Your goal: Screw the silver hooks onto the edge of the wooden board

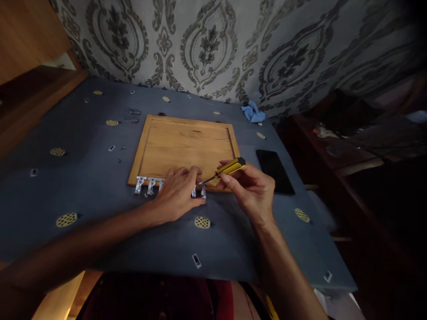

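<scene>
A wooden board (187, 146) with a raised frame lies flat on the table. Along its near edge runs a silver metal hook rail (151, 186), its hooks pointing toward me. My left hand (178, 193) is closed over the middle of the rail, fingers on the board and thumb by the right-end hook. Gripped in the fingers of my right hand (255, 191) is a yellow and black screwdriver (230, 168). Its shaft slants down to the left, and the tip is at the right end of the rail. Whether a screw sits under the tip is too small to tell.
A blue-grey pineapple-print cloth (110, 240) covers the table. At the right lies a black phone (275, 172); behind it is a crumpled blue cloth (253, 112). Small screws (120, 160) lie left of the board. Wooden furniture (33, 35) bounds the left, a patterned wall the back.
</scene>
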Demonstrator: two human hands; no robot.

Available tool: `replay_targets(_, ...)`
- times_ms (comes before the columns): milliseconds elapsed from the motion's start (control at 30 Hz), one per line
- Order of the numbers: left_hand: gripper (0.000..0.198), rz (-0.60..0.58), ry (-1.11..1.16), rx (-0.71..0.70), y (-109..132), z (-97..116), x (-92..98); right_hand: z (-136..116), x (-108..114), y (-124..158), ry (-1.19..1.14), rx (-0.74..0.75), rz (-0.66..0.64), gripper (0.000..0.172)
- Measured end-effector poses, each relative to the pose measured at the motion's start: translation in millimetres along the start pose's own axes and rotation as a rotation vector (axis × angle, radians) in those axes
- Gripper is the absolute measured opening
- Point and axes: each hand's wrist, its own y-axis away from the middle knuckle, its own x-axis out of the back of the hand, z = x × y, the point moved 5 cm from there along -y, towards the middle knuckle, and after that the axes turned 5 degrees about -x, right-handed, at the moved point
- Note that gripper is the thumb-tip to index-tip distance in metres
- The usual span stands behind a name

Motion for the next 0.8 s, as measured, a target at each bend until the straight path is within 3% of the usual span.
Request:
replay_targets(200,0.053,-0.018,0.006,0.010,-1,2,1.3,2,-4,3,-0.083,-0.040,0.078,0.031)
replay_targets(400,0.053,-0.014,0.016,0.004,0,0,-0.5,-5,6,2,-0.046,0.077,0.231,0.027)
replay_targets(800,0.057,-0.021,-0.008,0.009,-1,0,-1.5,2,1,0,-0.027,0.049,0.181,0.028)
